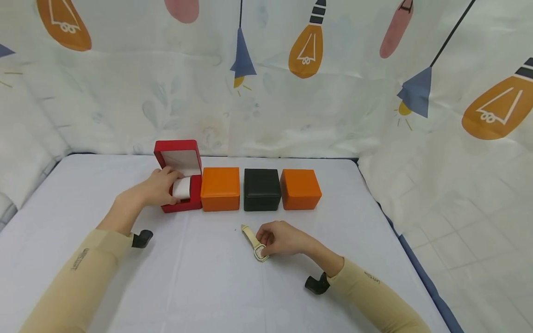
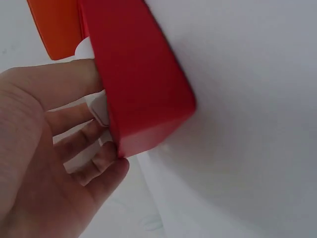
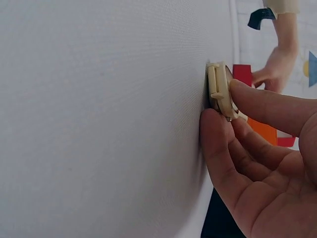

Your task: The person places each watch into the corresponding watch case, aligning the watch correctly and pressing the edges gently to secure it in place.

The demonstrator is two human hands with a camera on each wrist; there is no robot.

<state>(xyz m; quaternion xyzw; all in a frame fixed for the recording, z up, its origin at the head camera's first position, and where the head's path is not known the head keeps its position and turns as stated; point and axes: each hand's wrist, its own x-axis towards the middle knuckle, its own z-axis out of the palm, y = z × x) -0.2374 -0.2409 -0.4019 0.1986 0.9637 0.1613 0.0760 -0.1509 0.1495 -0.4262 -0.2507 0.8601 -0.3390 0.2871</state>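
Observation:
A red watch box [image 1: 182, 205] stands at the left of the row with its lid raised. Inside it sits a white watch cushion [image 1: 182, 187]. My left hand [image 1: 160, 187] reaches into the box and grips the cushion, thumb at the front and fingers behind. In the left wrist view, the lower fingers [image 2: 101, 161] rest along the edge of the red box [image 2: 143, 74]. A cream wristwatch [image 1: 251, 238] lies on the white table, strap stretched toward the boxes. My right hand [image 1: 285, 238] pinches the watch case [image 3: 222, 91] between thumb and fingers.
Beside the red box stand an orange box [image 1: 220, 189], a dark green-black box [image 1: 262, 190] and another orange box [image 1: 301, 189], all with lids down. A white cloth [image 1: 212, 286] covers the table. A patterned curtain [image 1: 266, 115] hangs behind it.

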